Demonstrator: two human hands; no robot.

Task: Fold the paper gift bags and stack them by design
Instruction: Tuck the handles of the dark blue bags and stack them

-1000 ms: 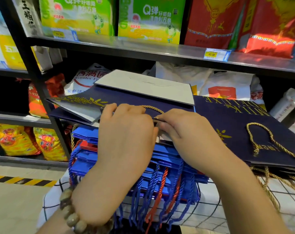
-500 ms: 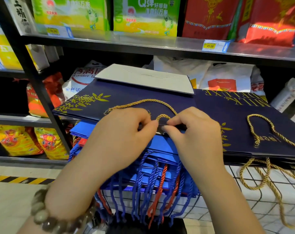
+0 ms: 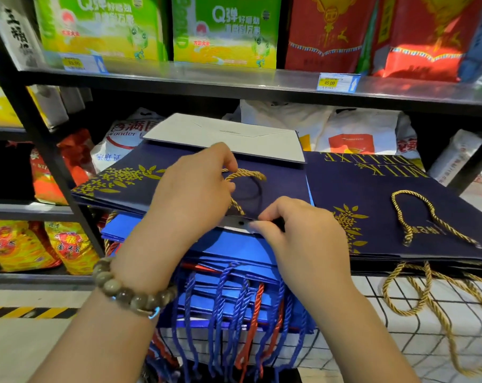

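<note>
Two hands work on one navy bag point(image 3: 129, 186) in the head view. It lies flat on a pile of blue bags point(image 3: 234, 255) near the left end of a wire rack point(image 3: 400, 308), with its white base flap point(image 3: 234, 136) folded over the far end. The left hand point(image 3: 195, 194) pinches the gold cord handle point(image 3: 246, 175) looped on the bag's face. The right hand point(image 3: 298, 233) pinches the bag's near edge, where a white inner rim shows. A navy pile point(image 3: 386, 194) of the same design sits just beside it to the right.

The main risk is probably the mouth springing open if the right hand's pinch loosens before the cord is tucked in. If left where it lies, the bag would also mix two designs. Dragging it sideways could pull the top blue bags along, since their cords already hang over the rack's near edge.
</note>
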